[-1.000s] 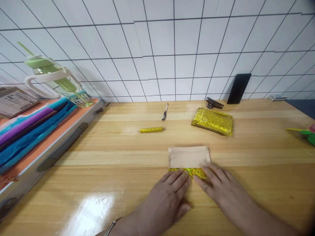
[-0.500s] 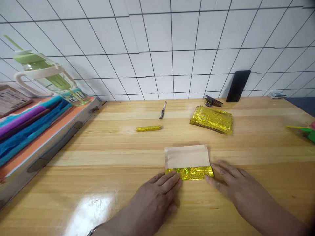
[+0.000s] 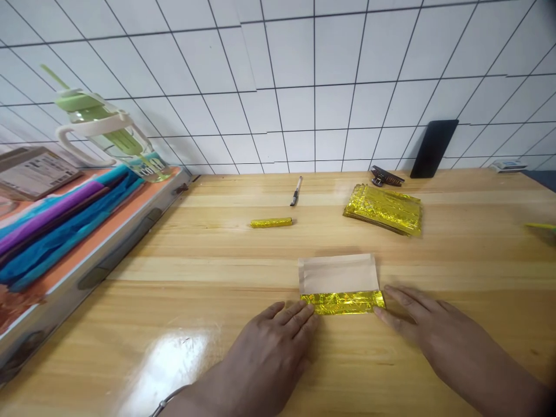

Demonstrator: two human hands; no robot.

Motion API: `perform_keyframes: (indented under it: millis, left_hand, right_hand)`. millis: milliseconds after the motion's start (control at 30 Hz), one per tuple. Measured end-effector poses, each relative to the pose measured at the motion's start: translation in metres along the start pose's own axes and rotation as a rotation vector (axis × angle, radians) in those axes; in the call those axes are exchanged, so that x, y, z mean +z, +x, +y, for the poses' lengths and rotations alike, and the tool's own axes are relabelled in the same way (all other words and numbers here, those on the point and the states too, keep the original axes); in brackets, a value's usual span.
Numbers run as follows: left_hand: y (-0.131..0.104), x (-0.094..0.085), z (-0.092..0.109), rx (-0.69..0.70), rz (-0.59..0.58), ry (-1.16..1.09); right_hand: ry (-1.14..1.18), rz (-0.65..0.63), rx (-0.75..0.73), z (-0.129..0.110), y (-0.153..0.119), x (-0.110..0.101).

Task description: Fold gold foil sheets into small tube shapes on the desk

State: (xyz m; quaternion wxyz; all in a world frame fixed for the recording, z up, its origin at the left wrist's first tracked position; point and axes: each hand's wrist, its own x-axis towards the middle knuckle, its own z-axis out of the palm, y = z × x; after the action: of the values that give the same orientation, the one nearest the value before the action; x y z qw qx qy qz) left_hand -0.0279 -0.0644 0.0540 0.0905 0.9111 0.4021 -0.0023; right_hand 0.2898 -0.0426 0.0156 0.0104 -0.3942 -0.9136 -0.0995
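A sheet of paper lies on the table in front of me, beige side up. Its near edge is folded over into a shiny gold foil strip. My left hand lies flat with fingers extended, the fingertips on the left end of the strip. At the strip's right end rests my right hand, thumb and forefinger apart, touching the edge. Neither hand is closed around anything. Farther back are a thin gold foil roll and a stack of gold foil sheets.
A pen and a dark hair clip lie near the tiled wall. A black slab like a phone leans against it. On the left, a box carries colored paper rolls, a bottle and a carton.
The view has turned slightly left, so things sit farther right in it. My left fingertips have shifted a little left along the gold strip. The fold looks the same.
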Motion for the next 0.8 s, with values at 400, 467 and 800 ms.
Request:
perform_keyframes:
  millis: [400,467,800]
  left_hand:
    - [-0.008,0.008,0.006,-0.044,0.035,0.091]
    - [-0.007,0.010,0.007,-0.051,0.043,0.094]
    - [-0.005,0.023,0.011,-0.047,0.144,0.228]
  right_hand:
    - [0.005,-0.026,-0.026,0.003,-0.001,0.003]
    - [0.027,-0.020,-0.016,0.002,-0.001,0.002]
    - [0.111,-0.020,0.034,0.003,-0.002,0.003]
